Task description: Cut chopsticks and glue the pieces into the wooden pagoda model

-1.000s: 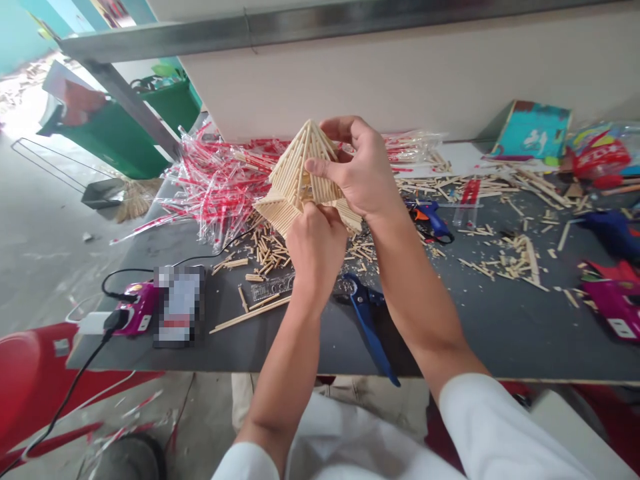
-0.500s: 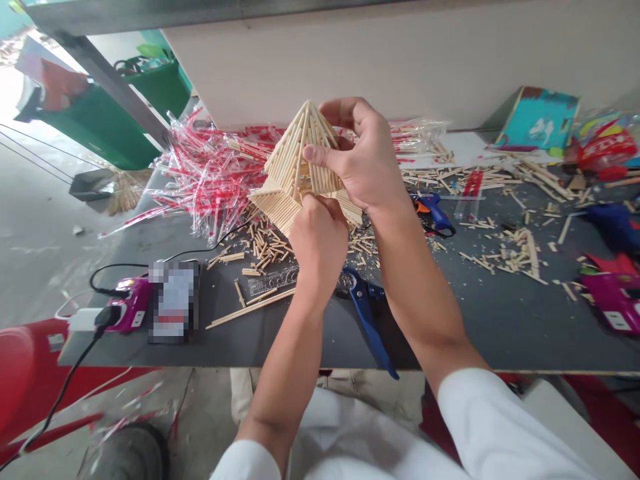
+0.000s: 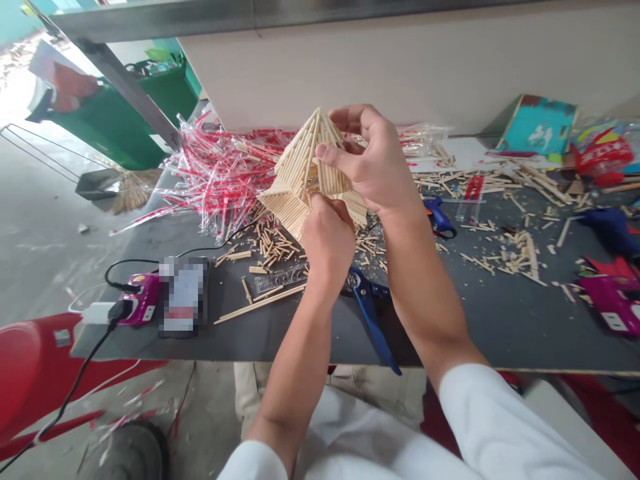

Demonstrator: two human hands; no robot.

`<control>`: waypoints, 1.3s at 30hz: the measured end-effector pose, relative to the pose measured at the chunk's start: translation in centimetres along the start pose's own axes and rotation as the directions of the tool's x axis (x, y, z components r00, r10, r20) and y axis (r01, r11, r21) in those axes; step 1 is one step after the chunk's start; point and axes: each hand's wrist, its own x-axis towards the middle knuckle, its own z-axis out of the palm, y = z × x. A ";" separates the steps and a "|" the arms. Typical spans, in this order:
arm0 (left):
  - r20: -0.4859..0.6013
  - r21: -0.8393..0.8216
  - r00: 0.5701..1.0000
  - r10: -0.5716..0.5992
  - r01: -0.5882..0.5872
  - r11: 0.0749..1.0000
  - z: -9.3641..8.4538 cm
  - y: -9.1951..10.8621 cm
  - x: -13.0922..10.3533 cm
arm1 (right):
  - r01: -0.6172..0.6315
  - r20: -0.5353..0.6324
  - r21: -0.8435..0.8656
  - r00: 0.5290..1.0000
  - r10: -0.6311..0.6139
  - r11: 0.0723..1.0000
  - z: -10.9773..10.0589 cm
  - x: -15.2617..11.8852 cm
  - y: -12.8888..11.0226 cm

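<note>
A peaked model roof of pale wooden sticks (image 3: 293, 167), with a steep upper cone and flared lower eaves, is held up above the table. My right hand (image 3: 383, 160) grips its upper right side, thumb on the front and fingers curled behind. Closed at the front of the lower eaves is my left hand (image 3: 327, 230), its fingertips pinched together against the model. What they pinch is hidden. Below lie a clear ruler (image 3: 280, 279), a few long sticks (image 3: 260, 305) and a blue-handled cutter (image 3: 373, 320), partly behind my left wrist.
Red-and-clear plastic wrappers (image 3: 215, 173) heap at the back left. Short stick offcuts (image 3: 275, 240) litter the table (image 3: 500, 320). A phone (image 3: 184, 297) lies beside a purple power strip (image 3: 143, 297) with cords. Blue glue guns (image 3: 440, 217) and a second purple block (image 3: 610, 300) are at right.
The whole view has shifted slightly, so everything appears a little further right. Both hands keep the same hold on the stick model.
</note>
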 end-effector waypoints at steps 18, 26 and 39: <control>0.549 0.216 0.619 0.562 -0.754 0.620 -5.2 -9.6 -4.3 | -0.075 0.379 -0.146 0.917 0.126 0.986 -4.3 -12.5 -8.6; 0.599 0.244 0.557 0.575 -0.811 0.531 -2.3 -10.7 -4.3 | -0.170 0.407 -0.145 0.888 0.215 0.975 -1.3 -17.5 -3.6; 0.645 0.205 0.546 0.535 -0.798 0.567 -2.3 -11.1 -4.4 | -0.128 0.343 -0.144 0.924 0.171 0.981 -0.3 -18.7 -3.0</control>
